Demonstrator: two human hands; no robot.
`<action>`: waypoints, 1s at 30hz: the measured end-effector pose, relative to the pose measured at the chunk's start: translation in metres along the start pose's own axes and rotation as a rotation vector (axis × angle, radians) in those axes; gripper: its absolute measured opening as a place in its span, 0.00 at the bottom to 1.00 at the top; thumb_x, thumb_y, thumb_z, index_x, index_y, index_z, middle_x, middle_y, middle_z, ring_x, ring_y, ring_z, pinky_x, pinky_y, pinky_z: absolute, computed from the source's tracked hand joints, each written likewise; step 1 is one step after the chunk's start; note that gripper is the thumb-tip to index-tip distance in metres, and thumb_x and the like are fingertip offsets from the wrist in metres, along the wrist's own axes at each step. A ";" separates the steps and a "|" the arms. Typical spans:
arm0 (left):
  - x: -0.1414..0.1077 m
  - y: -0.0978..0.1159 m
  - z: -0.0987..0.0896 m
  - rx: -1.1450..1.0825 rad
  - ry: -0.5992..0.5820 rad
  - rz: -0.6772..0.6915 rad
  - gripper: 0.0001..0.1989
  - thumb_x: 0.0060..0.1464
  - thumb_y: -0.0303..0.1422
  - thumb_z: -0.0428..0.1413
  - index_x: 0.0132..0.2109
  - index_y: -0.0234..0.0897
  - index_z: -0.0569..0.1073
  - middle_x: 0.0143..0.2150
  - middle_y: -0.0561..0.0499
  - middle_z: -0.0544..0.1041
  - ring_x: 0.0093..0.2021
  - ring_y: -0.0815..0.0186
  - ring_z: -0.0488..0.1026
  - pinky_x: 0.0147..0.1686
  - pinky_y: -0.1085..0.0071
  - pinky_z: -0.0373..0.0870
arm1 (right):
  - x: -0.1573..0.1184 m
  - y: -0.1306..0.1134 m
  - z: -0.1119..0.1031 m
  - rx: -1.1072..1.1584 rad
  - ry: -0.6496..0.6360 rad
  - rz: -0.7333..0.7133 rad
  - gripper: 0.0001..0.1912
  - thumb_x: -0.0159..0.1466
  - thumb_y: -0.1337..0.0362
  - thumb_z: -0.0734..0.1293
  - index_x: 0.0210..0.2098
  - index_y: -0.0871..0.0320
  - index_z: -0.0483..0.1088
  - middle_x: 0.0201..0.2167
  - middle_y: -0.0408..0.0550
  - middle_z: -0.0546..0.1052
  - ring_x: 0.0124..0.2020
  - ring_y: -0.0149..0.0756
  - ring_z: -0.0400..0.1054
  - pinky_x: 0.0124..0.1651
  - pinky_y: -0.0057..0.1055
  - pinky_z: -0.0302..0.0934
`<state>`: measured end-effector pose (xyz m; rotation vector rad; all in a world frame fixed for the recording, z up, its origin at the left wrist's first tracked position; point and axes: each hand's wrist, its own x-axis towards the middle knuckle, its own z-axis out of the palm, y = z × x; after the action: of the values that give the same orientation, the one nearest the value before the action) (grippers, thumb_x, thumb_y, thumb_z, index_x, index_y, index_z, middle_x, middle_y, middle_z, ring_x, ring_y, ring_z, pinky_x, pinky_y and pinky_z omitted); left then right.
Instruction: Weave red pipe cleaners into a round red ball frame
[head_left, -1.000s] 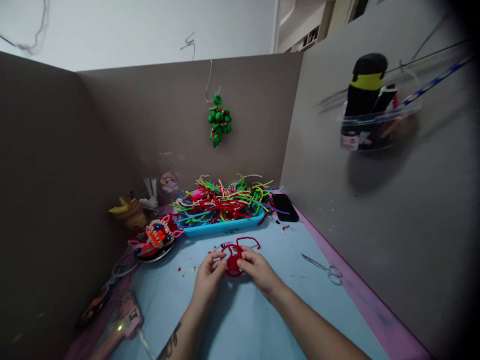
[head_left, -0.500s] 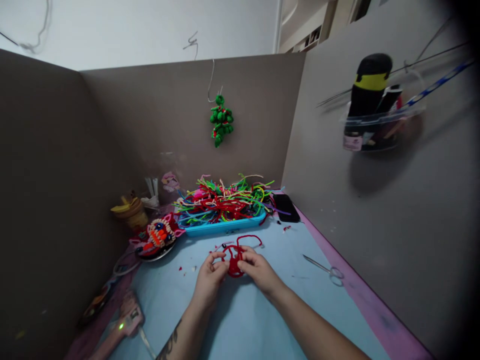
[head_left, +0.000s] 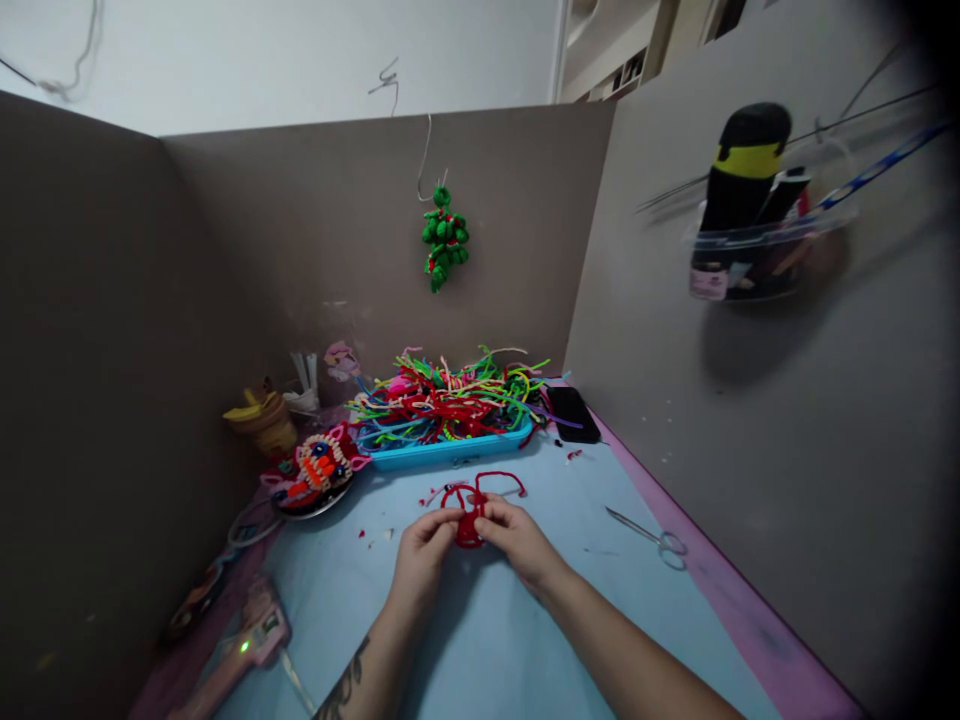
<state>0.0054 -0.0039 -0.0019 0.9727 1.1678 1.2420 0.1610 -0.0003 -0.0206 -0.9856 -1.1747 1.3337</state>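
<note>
Between my two hands is a piece of red fuzzy cord point(head_left: 470, 530), bent into loops, with one long end curving up and away to the right. The cord looks like pipe cleaner. My left hand point(head_left: 427, 543) pinches its left side between thumb and fingers. On the other side my right hand point(head_left: 514, 535) grips it, thumb against the looped part. Fingertips hide some of the loops. Just behind the cord, a thin small tool point(head_left: 442, 492) lies on the light blue mat point(head_left: 510, 630).
A blue tray point(head_left: 450, 455) heaped with coloured cords stands behind, beside a black phone point(head_left: 574, 415). Scissors point(head_left: 652, 540) lie to the right. At left are a plate with a beaded-looking figure point(head_left: 322, 470) and a pink glue gun point(head_left: 259, 635). Grey partitions point(head_left: 517, 230) surround the table.
My left fingers have closed in on the cord and moved slightly right, and its left loop is pulled narrower. My right hand stays nearly in place, still gripping.
</note>
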 end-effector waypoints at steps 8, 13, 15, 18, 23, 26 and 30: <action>0.003 -0.010 -0.001 -0.182 0.000 -0.123 0.15 0.35 0.32 0.69 0.35 0.32 0.82 0.31 0.46 0.83 0.31 0.64 0.77 0.34 0.73 0.71 | 0.004 0.013 0.000 0.049 0.155 -0.002 0.21 0.50 0.53 0.74 0.38 0.55 0.65 0.28 0.40 0.72 0.27 0.33 0.67 0.33 0.30 0.63; 0.003 -0.008 0.003 -0.357 0.062 -0.256 0.14 0.39 0.26 0.69 0.38 0.32 0.80 0.35 0.45 0.83 0.28 0.67 0.78 0.28 0.76 0.73 | -0.001 0.007 0.001 -0.335 0.395 -0.267 0.11 0.52 0.61 0.72 0.33 0.55 0.69 0.36 0.45 0.69 0.37 0.37 0.66 0.42 0.33 0.64; 0.004 -0.005 0.003 -0.391 0.119 -0.286 0.10 0.45 0.22 0.65 0.38 0.31 0.80 0.34 0.45 0.83 0.26 0.70 0.78 0.25 0.78 0.73 | -0.004 0.004 0.003 -0.428 0.372 -0.353 0.04 0.54 0.63 0.70 0.29 0.55 0.72 0.39 0.48 0.68 0.44 0.41 0.66 0.49 0.36 0.63; 0.006 -0.001 0.002 -0.445 0.169 -0.310 0.09 0.51 0.17 0.59 0.38 0.31 0.78 0.33 0.46 0.83 0.24 0.72 0.77 0.23 0.81 0.74 | -0.007 0.005 0.005 -0.498 0.313 -0.378 0.02 0.57 0.65 0.68 0.28 0.54 0.74 0.42 0.49 0.68 0.49 0.42 0.65 0.53 0.37 0.61; 0.006 0.003 0.004 -0.459 0.181 -0.311 0.10 0.54 0.16 0.56 0.39 0.31 0.77 0.32 0.47 0.83 0.22 0.73 0.77 0.21 0.82 0.73 | -0.007 0.009 0.010 -0.558 0.280 -0.369 0.05 0.56 0.70 0.67 0.30 0.54 0.75 0.43 0.50 0.69 0.48 0.42 0.66 0.52 0.37 0.62; 0.003 0.002 0.007 -0.449 0.154 -0.325 0.09 0.53 0.17 0.58 0.40 0.30 0.77 0.31 0.47 0.82 0.22 0.72 0.77 0.21 0.82 0.74 | -0.008 0.006 0.011 -0.579 0.273 -0.364 0.05 0.56 0.71 0.67 0.29 0.55 0.74 0.43 0.50 0.69 0.48 0.42 0.66 0.52 0.37 0.63; 0.002 -0.003 0.007 -0.438 0.129 -0.329 0.11 0.49 0.19 0.62 0.41 0.31 0.77 0.32 0.46 0.83 0.22 0.71 0.77 0.21 0.80 0.74 | -0.009 0.003 0.011 -0.597 0.275 -0.367 0.05 0.57 0.71 0.66 0.27 0.55 0.72 0.42 0.50 0.69 0.47 0.41 0.66 0.52 0.37 0.62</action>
<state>0.0132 -0.0023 -0.0038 0.3641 1.0427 1.2323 0.1505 -0.0105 -0.0223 -1.2473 -1.4831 0.5381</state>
